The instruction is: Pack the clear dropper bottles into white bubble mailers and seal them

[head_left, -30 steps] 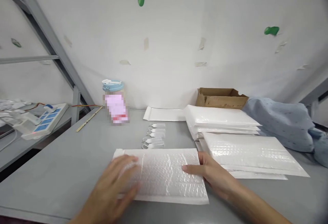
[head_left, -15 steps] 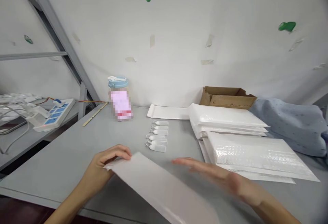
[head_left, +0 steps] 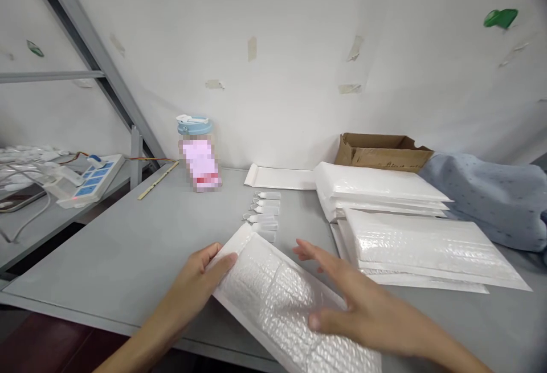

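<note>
A white bubble mailer (head_left: pixel 282 299) slants over the front edge of the grey table, its bubbled face up. My left hand (head_left: pixel 209 270) grips its upper left end, thumb on top. Over the mailer's right side is my right hand (head_left: pixel 342 293), fingers spread and holding nothing; its thumb is over the bubbled face, and whether it touches cannot be made out. Just beyond the mailer's top corner, several small clear bottles (head_left: pixel 267 210) lie in a column, the nearest partly hidden by it.
Two stacks of white mailers (head_left: pixel 384 185) lie at the right, before an open cardboard box (head_left: pixel 384 154) and blue cloth (head_left: pixel 482 196). A single flat mailer (head_left: pixel 282 178) lies at the back. A blue-lidded container (head_left: pixel 199 156) and power strip (head_left: pixel 96 182) are left.
The mailer has turned to show its bubbled face and now covers part of the nearest bottles. My left hand has shifted right, its thumb now on top. The camera view has tilted down slightly.
</note>
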`<state>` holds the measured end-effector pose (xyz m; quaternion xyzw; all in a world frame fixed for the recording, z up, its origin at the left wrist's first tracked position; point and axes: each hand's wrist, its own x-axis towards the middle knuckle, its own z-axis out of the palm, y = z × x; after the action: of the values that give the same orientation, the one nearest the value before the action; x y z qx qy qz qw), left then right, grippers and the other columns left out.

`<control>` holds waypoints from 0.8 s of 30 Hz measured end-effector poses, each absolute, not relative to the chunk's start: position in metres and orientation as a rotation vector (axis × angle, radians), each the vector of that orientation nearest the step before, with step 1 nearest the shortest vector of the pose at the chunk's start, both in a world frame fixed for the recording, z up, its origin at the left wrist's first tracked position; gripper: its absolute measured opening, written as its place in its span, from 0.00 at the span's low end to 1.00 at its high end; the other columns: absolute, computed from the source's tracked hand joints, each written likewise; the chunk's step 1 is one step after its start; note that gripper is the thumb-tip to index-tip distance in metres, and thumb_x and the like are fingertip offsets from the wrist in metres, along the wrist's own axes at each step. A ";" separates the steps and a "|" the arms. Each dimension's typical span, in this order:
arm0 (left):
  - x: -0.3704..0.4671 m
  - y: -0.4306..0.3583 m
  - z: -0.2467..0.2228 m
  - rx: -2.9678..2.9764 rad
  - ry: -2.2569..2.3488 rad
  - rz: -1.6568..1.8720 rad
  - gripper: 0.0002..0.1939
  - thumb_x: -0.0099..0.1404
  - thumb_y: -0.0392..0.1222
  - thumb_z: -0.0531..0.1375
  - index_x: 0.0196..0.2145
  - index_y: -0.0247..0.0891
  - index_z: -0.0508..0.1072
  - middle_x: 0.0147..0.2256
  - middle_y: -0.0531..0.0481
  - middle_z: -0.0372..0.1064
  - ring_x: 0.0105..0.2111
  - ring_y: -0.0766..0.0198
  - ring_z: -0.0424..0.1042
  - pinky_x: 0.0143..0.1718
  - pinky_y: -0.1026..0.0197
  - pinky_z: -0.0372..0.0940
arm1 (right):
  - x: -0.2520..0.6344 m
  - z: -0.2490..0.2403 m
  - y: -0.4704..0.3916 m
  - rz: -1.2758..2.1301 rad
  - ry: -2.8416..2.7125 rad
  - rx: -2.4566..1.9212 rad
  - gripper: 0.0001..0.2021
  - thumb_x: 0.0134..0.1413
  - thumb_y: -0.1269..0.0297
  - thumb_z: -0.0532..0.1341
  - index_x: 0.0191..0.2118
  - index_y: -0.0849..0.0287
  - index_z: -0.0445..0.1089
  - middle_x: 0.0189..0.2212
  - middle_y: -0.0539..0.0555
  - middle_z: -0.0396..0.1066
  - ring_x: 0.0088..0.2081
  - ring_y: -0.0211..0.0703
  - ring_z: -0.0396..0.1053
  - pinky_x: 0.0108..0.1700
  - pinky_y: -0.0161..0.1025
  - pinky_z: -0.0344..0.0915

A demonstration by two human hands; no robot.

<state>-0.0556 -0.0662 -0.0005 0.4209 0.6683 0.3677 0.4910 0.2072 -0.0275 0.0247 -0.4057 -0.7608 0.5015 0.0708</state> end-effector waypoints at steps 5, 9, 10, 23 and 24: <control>-0.034 -0.083 -0.014 0.931 1.576 0.870 0.20 0.57 0.59 0.58 0.27 0.38 0.64 0.19 0.59 0.54 0.19 0.69 0.55 0.18 0.68 0.51 | 0.180 0.005 -0.042 0.989 -2.747 -1.051 0.56 0.41 0.39 0.64 0.68 0.66 0.39 0.64 0.77 0.44 0.64 0.75 0.43 0.59 0.68 0.47; -0.020 -0.091 -0.011 0.811 1.516 0.803 0.19 0.58 0.59 0.58 0.33 0.39 0.68 0.21 0.56 0.61 0.21 0.66 0.61 0.20 0.66 0.57 | 0.171 -0.024 -0.046 0.670 -2.835 -0.952 0.54 0.42 0.43 0.65 0.65 0.75 0.43 0.60 0.83 0.51 0.61 0.79 0.49 0.54 0.71 0.54; -0.017 -0.092 -0.010 0.758 1.492 0.809 0.19 0.58 0.58 0.59 0.35 0.39 0.70 0.22 0.56 0.62 0.22 0.65 0.62 0.20 0.66 0.57 | 0.171 -0.029 -0.048 0.580 -2.832 -0.945 0.53 0.42 0.44 0.65 0.65 0.75 0.43 0.60 0.84 0.51 0.60 0.80 0.49 0.52 0.73 0.54; -0.032 -0.090 -0.003 0.709 1.279 0.652 0.20 0.56 0.52 0.63 0.43 0.38 0.75 0.38 0.48 0.75 0.39 0.55 0.71 0.39 0.60 0.65 | 0.174 0.009 -0.049 0.847 -2.814 -1.167 0.49 0.37 0.59 0.64 0.65 0.70 0.44 0.63 0.73 0.44 0.65 0.66 0.37 0.62 0.64 0.36; -0.036 -0.088 -0.003 0.729 1.263 0.608 0.19 0.56 0.50 0.63 0.42 0.38 0.76 0.37 0.49 0.75 0.40 0.55 0.71 0.40 0.61 0.64 | 0.175 0.008 -0.049 0.854 -2.807 -1.134 0.49 0.36 0.60 0.64 0.65 0.70 0.44 0.62 0.72 0.47 0.64 0.65 0.41 0.62 0.63 0.37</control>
<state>-0.0358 -0.0880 -0.0031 0.3276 0.5680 0.2733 0.7038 0.1747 -0.0488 0.0076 -0.3604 -0.8924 0.2715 -0.0017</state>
